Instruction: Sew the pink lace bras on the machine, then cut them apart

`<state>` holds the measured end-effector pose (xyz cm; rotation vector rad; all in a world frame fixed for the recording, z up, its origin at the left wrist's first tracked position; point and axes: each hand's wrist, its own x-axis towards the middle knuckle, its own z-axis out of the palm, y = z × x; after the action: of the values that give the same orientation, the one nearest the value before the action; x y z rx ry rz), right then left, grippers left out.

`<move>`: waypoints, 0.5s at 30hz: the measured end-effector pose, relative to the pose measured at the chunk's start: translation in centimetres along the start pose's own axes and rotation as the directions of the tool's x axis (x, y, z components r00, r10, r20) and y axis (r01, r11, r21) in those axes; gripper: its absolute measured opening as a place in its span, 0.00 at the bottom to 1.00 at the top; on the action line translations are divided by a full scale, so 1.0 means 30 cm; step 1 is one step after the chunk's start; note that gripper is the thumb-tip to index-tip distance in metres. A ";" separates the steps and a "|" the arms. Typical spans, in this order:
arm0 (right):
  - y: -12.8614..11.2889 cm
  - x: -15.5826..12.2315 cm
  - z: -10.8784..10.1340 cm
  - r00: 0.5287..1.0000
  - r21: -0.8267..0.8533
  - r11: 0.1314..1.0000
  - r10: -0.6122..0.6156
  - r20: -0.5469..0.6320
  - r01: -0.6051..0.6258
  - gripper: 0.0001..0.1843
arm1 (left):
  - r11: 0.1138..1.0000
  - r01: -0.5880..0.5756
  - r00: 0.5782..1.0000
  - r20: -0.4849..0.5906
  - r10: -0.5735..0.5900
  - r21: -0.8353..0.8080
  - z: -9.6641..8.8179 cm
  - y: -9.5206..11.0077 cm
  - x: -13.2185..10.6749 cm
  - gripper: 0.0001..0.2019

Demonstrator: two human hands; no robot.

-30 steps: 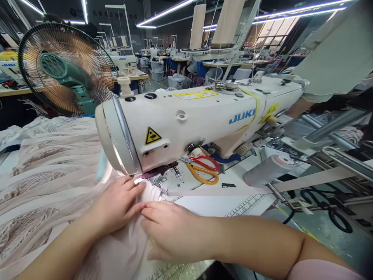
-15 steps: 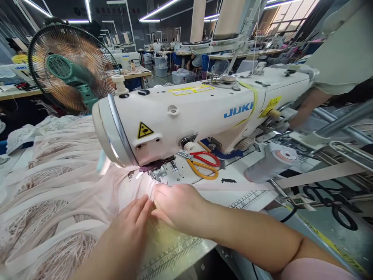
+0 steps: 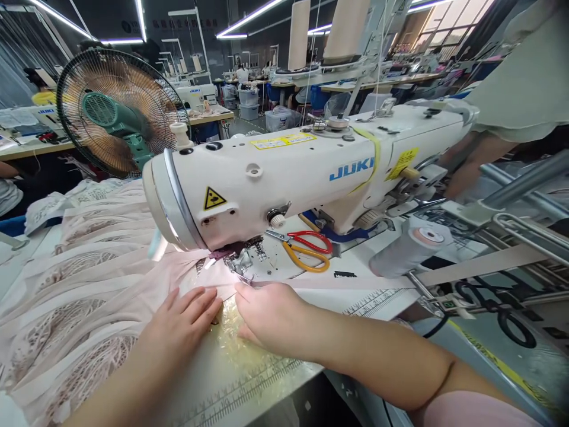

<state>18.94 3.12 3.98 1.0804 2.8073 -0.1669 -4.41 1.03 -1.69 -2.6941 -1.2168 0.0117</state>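
Observation:
My left hand (image 3: pixel 186 314) lies flat on the pale pink fabric (image 3: pixel 166 270), fingers stretched out, just in front of the sewing machine's needle area. Close beside it, my right hand (image 3: pixel 271 308) is closed, its fingertips at the fabric's edge by the metal binder and presser foot (image 3: pixel 240 261). The thumb side is partly hidden. The white sewing machine (image 3: pixel 267 178) spans the view above both hands. From the right, a pale pink strip (image 3: pixel 311 283) runs along the table into the work. More lace-trimmed pieces (image 3: pixel 84 273) lie bunched on the left.
Red-and-orange-handled scissors (image 3: pixel 306 249) rest on the machine bed. A thread cone (image 3: pixel 411 249) stands on the right near a metal rack (image 3: pixel 524 231). A green fan (image 3: pixel 120 112) is behind the machine at left. Another person's arm (image 3: pixel 464 163) reaches in at far right. Printed rulers (image 3: pixel 249 388) mark the table.
My left hand has drawn back a little to the left, away from the right hand, and its fingers have flattened. My right hand stays at nearly the same spot. The view has shifted slightly.

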 end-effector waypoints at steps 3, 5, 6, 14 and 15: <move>0.002 0.003 0.014 1.000 -0.013 1.000 -0.010 -0.022 0.010 0.20 | 0.999 -0.040 0.999 -0.010 0.040 0.013 -0.015 -0.021 0.013 0.28; 0.003 0.008 0.027 0.999 -0.016 1.000 -0.009 -0.047 0.008 0.21 | 0.998 -0.060 0.998 -0.027 0.060 0.021 -0.022 -0.038 0.022 0.28; 0.003 0.012 0.033 0.998 -0.016 1.000 -0.007 -0.058 0.006 0.21 | 0.998 -0.064 0.997 -0.037 0.065 0.024 -0.022 -0.047 0.025 0.28; 0.004 0.034 0.047 0.997 0.013 1.000 0.013 -0.074 -0.012 0.23 | 0.993 -0.103 0.989 -0.103 0.108 0.056 0.000 -0.125 0.049 0.31; 0.004 0.035 0.049 0.997 0.015 1.000 0.008 -0.078 -0.007 0.23 | 0.991 -0.113 0.988 -0.098 0.121 0.077 0.000 -0.131 0.053 0.30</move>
<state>18.37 3.68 2.37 1.1242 2.8742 -0.1475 -6.27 4.77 -0.90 -2.6642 -1.0082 -0.0655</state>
